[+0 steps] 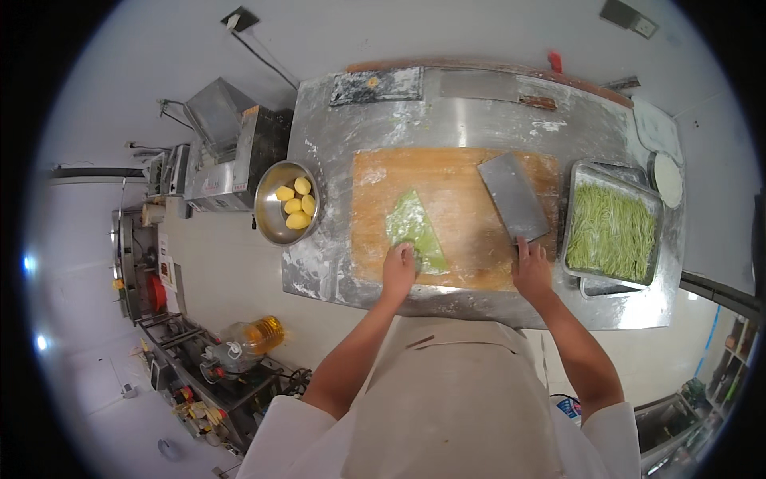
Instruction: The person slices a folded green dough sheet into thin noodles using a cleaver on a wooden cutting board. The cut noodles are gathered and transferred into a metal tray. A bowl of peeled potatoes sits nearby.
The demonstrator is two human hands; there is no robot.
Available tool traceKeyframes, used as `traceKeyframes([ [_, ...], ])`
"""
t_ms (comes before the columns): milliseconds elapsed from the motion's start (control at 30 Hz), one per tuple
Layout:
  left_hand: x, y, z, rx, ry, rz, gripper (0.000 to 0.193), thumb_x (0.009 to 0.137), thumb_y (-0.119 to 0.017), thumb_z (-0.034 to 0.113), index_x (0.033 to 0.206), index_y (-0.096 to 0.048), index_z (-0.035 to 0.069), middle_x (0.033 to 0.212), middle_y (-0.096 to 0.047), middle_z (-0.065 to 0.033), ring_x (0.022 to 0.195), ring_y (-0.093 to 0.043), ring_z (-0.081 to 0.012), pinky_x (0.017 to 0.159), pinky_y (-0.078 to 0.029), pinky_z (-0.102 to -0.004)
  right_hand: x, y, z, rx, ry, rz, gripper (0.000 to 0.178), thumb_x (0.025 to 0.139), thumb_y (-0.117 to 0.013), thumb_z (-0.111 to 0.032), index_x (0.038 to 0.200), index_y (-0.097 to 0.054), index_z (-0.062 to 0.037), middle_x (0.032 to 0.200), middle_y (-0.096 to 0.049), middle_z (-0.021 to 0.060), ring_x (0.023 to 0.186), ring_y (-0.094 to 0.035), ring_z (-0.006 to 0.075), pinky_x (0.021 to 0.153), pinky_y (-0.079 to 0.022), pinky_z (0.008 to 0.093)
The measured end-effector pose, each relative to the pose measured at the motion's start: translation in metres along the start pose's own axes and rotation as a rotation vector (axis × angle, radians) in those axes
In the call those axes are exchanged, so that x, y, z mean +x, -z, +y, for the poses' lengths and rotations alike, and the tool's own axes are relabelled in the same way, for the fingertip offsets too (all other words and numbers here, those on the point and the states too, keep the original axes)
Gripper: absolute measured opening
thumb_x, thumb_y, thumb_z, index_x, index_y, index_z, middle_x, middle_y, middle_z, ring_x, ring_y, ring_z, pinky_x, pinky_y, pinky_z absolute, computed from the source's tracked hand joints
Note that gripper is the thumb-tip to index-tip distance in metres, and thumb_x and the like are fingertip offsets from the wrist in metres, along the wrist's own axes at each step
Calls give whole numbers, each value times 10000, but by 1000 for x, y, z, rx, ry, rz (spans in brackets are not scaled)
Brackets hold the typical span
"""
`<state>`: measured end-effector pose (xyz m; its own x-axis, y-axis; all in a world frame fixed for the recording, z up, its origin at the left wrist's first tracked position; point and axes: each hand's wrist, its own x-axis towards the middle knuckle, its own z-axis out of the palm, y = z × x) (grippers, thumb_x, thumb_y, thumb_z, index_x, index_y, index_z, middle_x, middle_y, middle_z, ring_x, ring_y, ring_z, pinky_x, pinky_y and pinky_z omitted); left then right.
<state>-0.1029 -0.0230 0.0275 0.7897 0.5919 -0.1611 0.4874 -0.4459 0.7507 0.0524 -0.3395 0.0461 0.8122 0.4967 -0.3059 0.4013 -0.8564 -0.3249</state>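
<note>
On the floured wooden board (467,239) lies a folded sheet of green dough (415,227), dusted white and tapering to a point at its far end. My left hand (399,270) rests at its near left edge, fingers bent together on the dough. To the right, a broad rectangular cleaver (513,195) shows its flat grey blade over the board. My right hand (532,267) is closed at the blade's near end; the handle is hidden by the hand. Blade and dough are apart.
A metal tray (570,254) of green noodles (613,231) stands right, beside a round container of white powder (666,180). On the left is a steel bowl (267,227) of peeled potatoes (297,206). Another cleaver (479,85) lies at the back of the steel table (319,144).
</note>
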Motion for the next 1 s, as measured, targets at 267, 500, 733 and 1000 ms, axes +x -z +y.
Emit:
traceKeyframes([
  [267, 47, 34, 4, 149, -501, -4, 394, 890, -640, -3, 1282, -611, 7, 1246, -578, -180, 1204, -544, -397, 1016, -467, -505, 1, 12, -53, 43, -192, 242, 681, 877, -624, -27, 1514, -386, 5, 1204, -594, 326, 1031, -625, 514, 864, -524, 552],
  [500, 81, 34, -24, 232, -772, -31, 410, 867, -687, 58, 1275, -657, 82, 1324, -572, -124, 1302, -525, -345, 1111, -437, -508, -31, -6, -147, 311, -187, 143, 185, 1041, -545, -126, 1193, -524, -23, 794, -651, 312, 744, -640, 540, 629, -499, 588],
  [733, 96, 34, -30, 225, -842, -74, 344, 877, -687, 101, 1221, -694, 89, 1295, -586, -122, 1323, -501, -337, 1178, -382, -513, -24, -39, -202, 343, -155, 185, 108, 1044, -552, -119, 1096, -527, -27, 762, -635, 297, 729, -638, 524, 609, -490, 565],
  [1000, 106, 28, -39, 158, -877, -113, 389, 804, -685, 41, 1188, -714, 91, 1279, -573, -113, 1318, -486, -324, 1156, -389, -508, -26, -36, -211, 269, -85, 160, 138, 1031, -571, -150, 1103, -539, -36, 836, -670, 293, 770, -661, 509, 663, -521, 590],
])
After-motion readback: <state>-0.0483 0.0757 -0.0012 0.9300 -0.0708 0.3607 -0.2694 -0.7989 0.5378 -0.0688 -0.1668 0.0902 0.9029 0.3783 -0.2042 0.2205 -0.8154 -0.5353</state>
